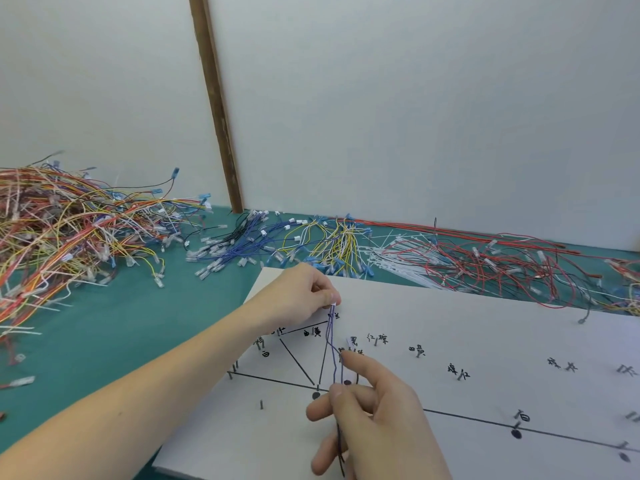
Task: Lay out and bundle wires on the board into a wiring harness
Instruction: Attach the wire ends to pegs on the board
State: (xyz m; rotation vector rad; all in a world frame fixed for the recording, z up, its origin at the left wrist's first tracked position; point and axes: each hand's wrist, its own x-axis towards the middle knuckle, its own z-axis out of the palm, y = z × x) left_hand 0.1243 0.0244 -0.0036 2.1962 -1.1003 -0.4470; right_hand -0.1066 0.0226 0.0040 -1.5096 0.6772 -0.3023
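The left hand (304, 292) pinches the white connector end of a purple wire pair (333, 344) over the board (450, 334); the right hand (374, 410), nearer the person, pinches the same wires lower down. Beyond both hands, loose wires (86, 230) heap the desk (145, 323). Layout looks barely begun; bundling remains.

I see a teal-covered bench (194, 306) carrying a white pegged wiring board (485, 341), tangled multicoloured wire piles (69, 230), and white cable ties (398, 261).
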